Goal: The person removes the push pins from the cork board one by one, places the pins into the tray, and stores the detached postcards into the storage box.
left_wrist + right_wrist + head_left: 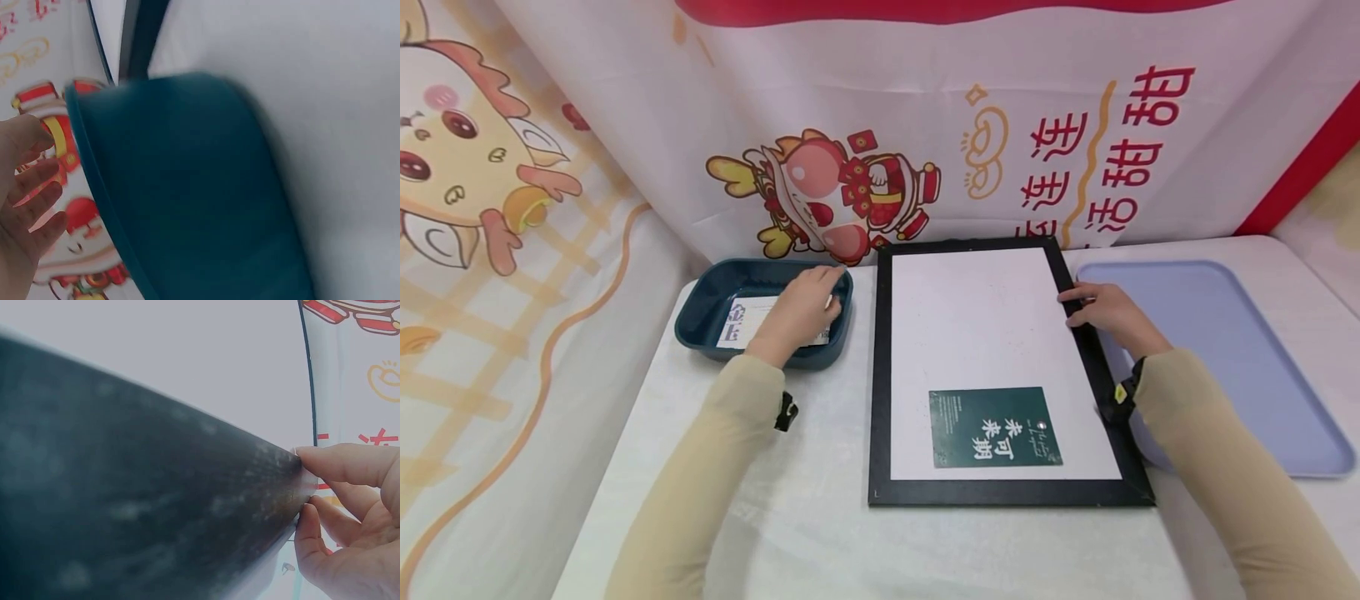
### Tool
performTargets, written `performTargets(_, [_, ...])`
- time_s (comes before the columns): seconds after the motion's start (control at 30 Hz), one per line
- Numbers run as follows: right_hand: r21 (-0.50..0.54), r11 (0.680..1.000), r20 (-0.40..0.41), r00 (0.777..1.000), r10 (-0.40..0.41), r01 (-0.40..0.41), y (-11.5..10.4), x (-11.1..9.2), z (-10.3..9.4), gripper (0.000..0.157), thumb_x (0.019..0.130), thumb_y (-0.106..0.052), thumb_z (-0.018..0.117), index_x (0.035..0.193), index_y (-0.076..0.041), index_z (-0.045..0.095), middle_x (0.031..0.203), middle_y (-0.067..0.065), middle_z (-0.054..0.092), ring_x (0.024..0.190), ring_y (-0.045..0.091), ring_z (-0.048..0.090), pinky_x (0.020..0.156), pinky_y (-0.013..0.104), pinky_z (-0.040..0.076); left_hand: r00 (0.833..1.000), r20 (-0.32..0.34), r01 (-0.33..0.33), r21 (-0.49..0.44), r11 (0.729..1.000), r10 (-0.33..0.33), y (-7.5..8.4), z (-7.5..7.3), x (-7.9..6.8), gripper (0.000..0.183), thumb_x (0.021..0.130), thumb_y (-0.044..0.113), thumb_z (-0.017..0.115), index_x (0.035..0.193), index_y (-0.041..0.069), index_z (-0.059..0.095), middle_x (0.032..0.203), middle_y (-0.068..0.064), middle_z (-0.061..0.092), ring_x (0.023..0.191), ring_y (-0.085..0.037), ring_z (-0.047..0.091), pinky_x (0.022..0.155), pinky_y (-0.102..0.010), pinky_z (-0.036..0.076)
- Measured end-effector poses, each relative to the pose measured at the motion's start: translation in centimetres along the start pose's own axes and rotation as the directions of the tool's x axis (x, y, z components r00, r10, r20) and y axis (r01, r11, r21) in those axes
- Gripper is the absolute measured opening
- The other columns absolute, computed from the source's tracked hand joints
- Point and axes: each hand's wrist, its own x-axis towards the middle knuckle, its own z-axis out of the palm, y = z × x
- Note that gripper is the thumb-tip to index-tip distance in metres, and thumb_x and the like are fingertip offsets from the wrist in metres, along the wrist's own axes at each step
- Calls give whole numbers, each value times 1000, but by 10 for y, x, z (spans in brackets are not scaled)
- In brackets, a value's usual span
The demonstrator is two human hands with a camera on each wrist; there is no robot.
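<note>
My left hand [805, 302] is over the dark teal plastic bin [700, 308], where printed cards [752, 315] lie, partly hidden beneath the hand. In the left wrist view its fingers are loosely bent beside the bin's rim, with nothing between them. My right hand [1108, 312] pinches the right side of a black-framed whiteboard [973, 333]. The right wrist view has the thumb and fingertips on either side of the frame's edge. A dark green card with white Chinese characters [992, 427] lies on the lower part of the board.
To the right of the board sits a pale blue tray [1232, 358], partly covered by the right forearm. A white cloth [790, 517] covers the table. Printed fabric [865, 92] hangs behind and at the left.
</note>
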Motion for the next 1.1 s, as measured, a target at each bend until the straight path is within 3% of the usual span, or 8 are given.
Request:
performTargets(0.33, [7, 1000, 1, 1000, -7, 7, 0, -2, 0, 53, 93, -6, 55, 143, 0, 39, 160, 18, -7, 145, 47, 4, 114, 65, 11, 989, 11, -148, 25, 989, 148, 42, 8, -3, 53, 97, 19, 54, 146, 7, 38, 142, -13, 50, 133, -27, 47, 113, -40, 36])
performTargets(0.53, [11, 1000, 6, 1000, 0, 0, 1, -1, 0, 54, 93, -7, 55, 144, -1, 39, 160, 17, -8, 145, 47, 5, 113, 66, 12, 974, 9, -228, 45, 973, 228, 57, 17, -7, 50, 97, 19, 53, 144, 7, 42, 142, -12, 51, 132, -26, 48, 114, -39, 36])
performTargets(0.73, [15, 1000, 4, 1000, 3, -4, 1, -1, 0, 54, 93, -7, 55, 144, -1, 39, 160, 17, -8, 145, 48, 7, 113, 66, 12, 955, 62, -293, 27, 956, 291, 68, 32, -9, 55, 97, 21, 54, 147, 9, 36, 146, -9, 47, 134, -24, 46, 115, -39, 34])
performTargets(0.87, [15, 1000, 1, 1000, -2, 2, 1, -1, 0, 54, 93, -6, 55, 144, 0, 39, 160, 17, -7, 145, 48, 7, 113, 66, 12, 930, 113, -355, 25, 935, 350, 75, 44, -10, 57, 98, 25, 52, 150, 12, 32, 150, -7, 43, 138, -22, 41, 117, -38, 31])
performTargets(1.1, [21, 1000, 5, 1000, -5, 5, 0, -3, 0, 54, 93, -6, 55, 144, 0, 38, 160, 17, -8, 145, 48, 5, 114, 66, 11, 871, 182, -471, 49, 881, 456, 85, 59, -17, 58, 100, 34, 46, 153, 23, 25, 154, -2, 37, 141, -20, 37, 118, -38, 28])
